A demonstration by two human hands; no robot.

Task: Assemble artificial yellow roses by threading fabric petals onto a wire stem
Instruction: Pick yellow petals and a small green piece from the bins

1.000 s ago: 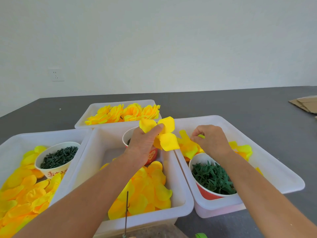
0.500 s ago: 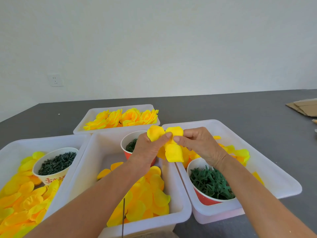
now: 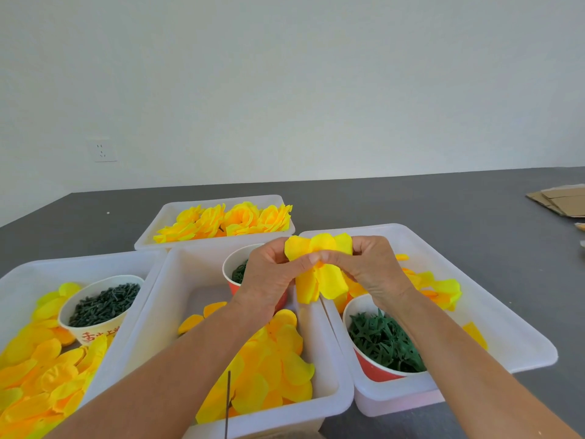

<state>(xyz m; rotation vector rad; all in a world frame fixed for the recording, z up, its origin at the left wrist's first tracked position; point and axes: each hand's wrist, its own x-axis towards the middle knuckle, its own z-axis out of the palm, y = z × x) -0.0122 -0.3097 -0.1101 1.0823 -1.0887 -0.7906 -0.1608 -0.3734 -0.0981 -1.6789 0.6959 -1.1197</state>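
White tubs (image 3: pixel 329 397), paper cups (image 3: pixel 364 369), finished roses (image 3: pixel 228 221)

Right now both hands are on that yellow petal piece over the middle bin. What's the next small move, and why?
Probably slide the petal piece down the stem with the right hand while the left hand steadies it. Both hands pinch it at its centre, above the middle bin, and its lobes hang loose. A thin dark wire shows below the left forearm; whether it reaches the petals is hidden.
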